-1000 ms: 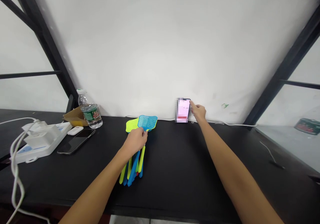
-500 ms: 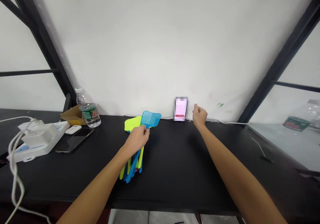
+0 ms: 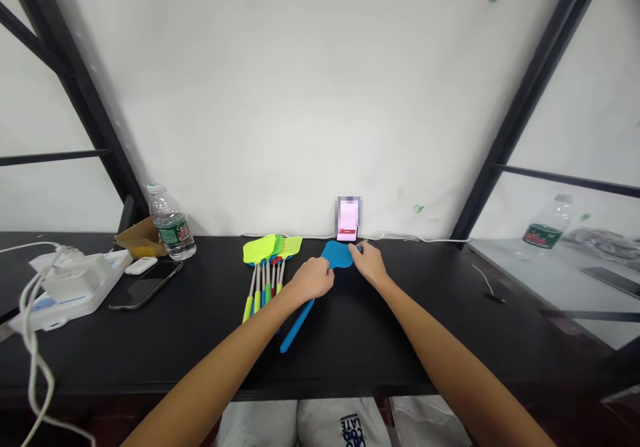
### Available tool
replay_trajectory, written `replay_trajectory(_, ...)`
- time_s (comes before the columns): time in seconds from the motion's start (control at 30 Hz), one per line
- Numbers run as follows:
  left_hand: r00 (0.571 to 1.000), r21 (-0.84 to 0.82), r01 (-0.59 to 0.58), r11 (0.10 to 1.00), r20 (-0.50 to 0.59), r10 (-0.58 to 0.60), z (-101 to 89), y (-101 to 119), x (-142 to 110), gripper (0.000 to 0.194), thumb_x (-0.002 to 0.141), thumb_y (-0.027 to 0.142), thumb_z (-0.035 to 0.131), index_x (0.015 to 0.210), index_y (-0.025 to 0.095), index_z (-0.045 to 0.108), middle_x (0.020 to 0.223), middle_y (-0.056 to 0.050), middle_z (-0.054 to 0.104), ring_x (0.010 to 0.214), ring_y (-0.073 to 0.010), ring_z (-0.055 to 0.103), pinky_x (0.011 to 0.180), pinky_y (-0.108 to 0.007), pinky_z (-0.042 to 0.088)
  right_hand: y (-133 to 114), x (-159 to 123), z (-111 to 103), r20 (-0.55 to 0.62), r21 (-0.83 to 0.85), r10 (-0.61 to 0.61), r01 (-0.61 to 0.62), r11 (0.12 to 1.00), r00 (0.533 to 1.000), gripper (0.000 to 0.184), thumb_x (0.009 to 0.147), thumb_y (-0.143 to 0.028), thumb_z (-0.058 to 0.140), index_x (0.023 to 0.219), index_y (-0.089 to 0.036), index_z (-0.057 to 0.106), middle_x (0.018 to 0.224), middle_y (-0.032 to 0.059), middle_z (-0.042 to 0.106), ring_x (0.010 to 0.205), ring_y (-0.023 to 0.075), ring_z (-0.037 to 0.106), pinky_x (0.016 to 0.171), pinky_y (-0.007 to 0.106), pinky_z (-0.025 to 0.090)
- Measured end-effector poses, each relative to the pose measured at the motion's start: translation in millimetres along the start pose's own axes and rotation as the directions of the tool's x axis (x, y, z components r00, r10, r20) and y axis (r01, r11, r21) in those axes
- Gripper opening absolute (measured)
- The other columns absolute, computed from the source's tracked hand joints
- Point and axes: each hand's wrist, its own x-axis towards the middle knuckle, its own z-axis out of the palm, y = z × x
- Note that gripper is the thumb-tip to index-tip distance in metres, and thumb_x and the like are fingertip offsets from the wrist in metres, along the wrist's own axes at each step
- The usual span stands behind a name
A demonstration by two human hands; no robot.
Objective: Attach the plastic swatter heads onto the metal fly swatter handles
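A blue fly swatter [image 3: 337, 254] is held slanting over the black table, its mesh head pointing away from me and its handle toward me. My left hand [image 3: 314, 279] is closed around it just below the head. At the right edge of the mesh, my right hand [image 3: 371, 263] has its fingers closed on the corner; the fingertips are partly hidden. Left of my hands lies a fanned pile of fly swatters [image 3: 259, 250] with yellow-green, green, blue and red parts. My left forearm covers some of their handles.
A lit phone [image 3: 348, 219] leans against the wall behind my hands. At the left are a water bottle [image 3: 173, 224], a cardboard box [image 3: 143, 237], a white case [image 3: 141, 266], a dark phone [image 3: 147, 285] and a power strip [image 3: 75, 300] with cables. A thin cable [image 3: 485, 286] lies at right.
My left hand has moved right, away from the pile, with the blue fly swatter. My right hand has come down and left onto its head. The pile now lies free of my hand.
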Motion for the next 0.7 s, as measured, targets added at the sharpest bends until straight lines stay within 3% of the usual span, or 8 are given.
replay_trajectory(0.13,0.999,-0.042,0.026,0.999,0.045,-0.024,8.7,15,6,0.022,0.084,0.024,0.046,0.067,0.016,0.059,0.075,-0.013,0.068,0.068,-0.0226,0.065,0.058,-0.030,0.041,20,1,-5,0.044,-0.070,-0.046,0.049,0.996,0.998,0.026,0.086,-0.038,0.047,0.086,-0.021,0.066,0.090,0.0086,0.070,0.088,0.0255,0.063,0.073,0.031,0.042)
replay_trajectory(0.23,0.981,-0.154,0.074,0.985,0.190,-0.044,17.1,22,8,0.029,0.087,0.023,0.041,0.070,0.014,0.062,0.063,-0.011,0.066,0.056,-0.0189,0.063,0.057,-0.029,0.045,26,-2,-8,0.023,-0.128,-0.031,0.033,0.991,0.999,0.025,0.086,-0.033,0.046,0.089,-0.021,0.067,0.091,0.0092,0.070,0.089,0.0251,0.064,0.074,0.031,0.044)
replay_trajectory(0.3,0.971,-0.177,0.103,0.979,0.231,-0.061,22.9,25,8,0.031,0.089,0.023,0.038,0.075,0.012,0.064,0.065,-0.012,0.068,0.056,-0.0189,0.064,0.059,-0.029,0.048,23,-4,-11,0.036,-0.162,-0.006,0.012,0.987,0.999,0.025,0.086,-0.030,0.046,0.092,-0.020,0.068,0.095,0.0096,0.070,0.091,0.0244,0.064,0.074,0.030,0.044)
replay_trajectory(0.37,0.988,-0.108,0.119,0.987,0.114,-0.106,28.6,26,8,0.026,0.087,0.023,0.041,0.082,0.013,0.065,0.085,-0.015,0.072,0.074,-0.0226,0.069,0.068,-0.031,0.050,17,-6,-13,0.061,-0.198,0.037,-0.024,0.980,0.997,0.026,0.086,-0.030,0.046,0.097,-0.019,0.067,0.099,0.0101,0.070,0.094,0.0240,0.064,0.076,0.029,0.044)
replay_trajectory(0.43,0.988,-0.082,0.143,0.986,0.067,-0.138,33.7,27,8,0.027,0.088,0.025,0.041,0.088,0.015,0.065,0.099,-0.016,0.071,0.089,-0.0258,0.069,0.074,-0.033,0.050,11,-7,-16,0.080,-0.236,0.094,-0.073,0.969,0.992,0.027,0.087,-0.032,0.046,0.099,-0.018,0.066,0.100,0.0109,0.069,0.096,0.0240,0.064,0.077,0.029,0.044)
replay_trajectory(0.57,0.986,-0.069,0.163,0.984,0.043,-0.160,41.3,28,6,0.034,0.093,0.028,0.033,0.093,0.016,0.065,0.102,-0.016,0.070,0.094,-0.0274,0.068,0.077,-0.036,0.050,3,-9,-22,0.101,-0.299,0.161,-0.124,0.946,0.982,0.032,0.090,-0.038,0.044,0.101,-0.016,0.065,0.103,0.0132,0.068,0.097,0.0257,0.063,0.078,0.031,0.044)
replay_trajectory(0.7,0.996,-0.022,0.092,0.996,-0.005,-0.092,46.6,32,0,0.038,0.095,0.031,0.029,0.096,0.017,0.064,0.101,-0.015,0.070,0.093,-0.0278,0.068,0.077,-0.037,0.050,0,-12,-24,0.093,-0.373,0.169,-0.123,0.920,0.981,0.039,0.094,-0.043,0.038,0.101,-0.015,0.064,0.104,0.0169,0.067,0.097,0.0284,0.063,0.080,0.035,0.045)
